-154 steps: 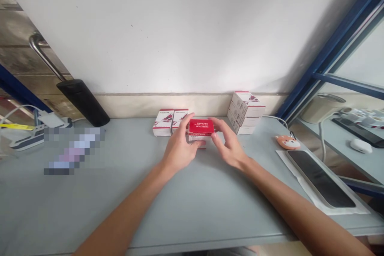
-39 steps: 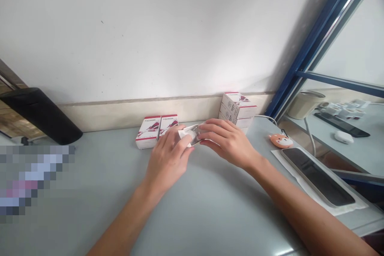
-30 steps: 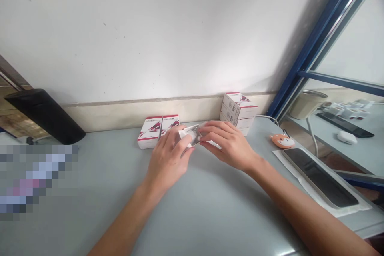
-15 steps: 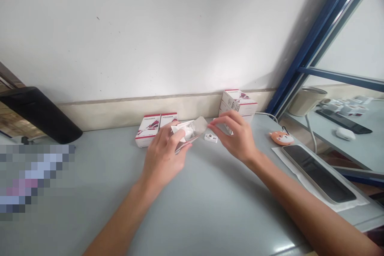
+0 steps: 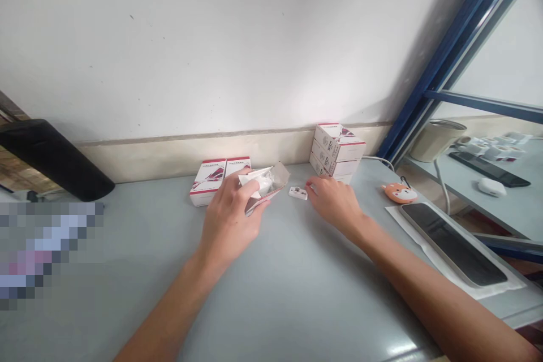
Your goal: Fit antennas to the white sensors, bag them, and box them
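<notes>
My left hand (image 5: 227, 203) is shut on a torn-open foil pouch (image 5: 267, 182) with white paper sticking out of it. My right hand (image 5: 334, 202) rests on the grey table (image 5: 271, 305), fingers loosely apart and holding nothing. Just left of its fingertips lies a small white plastic part (image 5: 297, 193) with dark openings on top. Behind my left hand stand two white boxes with red markings (image 5: 207, 182), partly hidden by my fingers. A stack of similar boxes (image 5: 337, 150) stands behind my right hand.
A fox-shaped orange keyring (image 5: 399, 193) and a dark slab on white paper (image 5: 453, 244) lie to the right. A blue window frame (image 5: 441, 51) stands beyond them. A black cylindrical handle (image 5: 53, 159) is at the far left, above a pixelated patch.
My right hand has dropped from the pouch to the table beside the small white part. My left hand still holds the pouch. The view has shifted slightly.
</notes>
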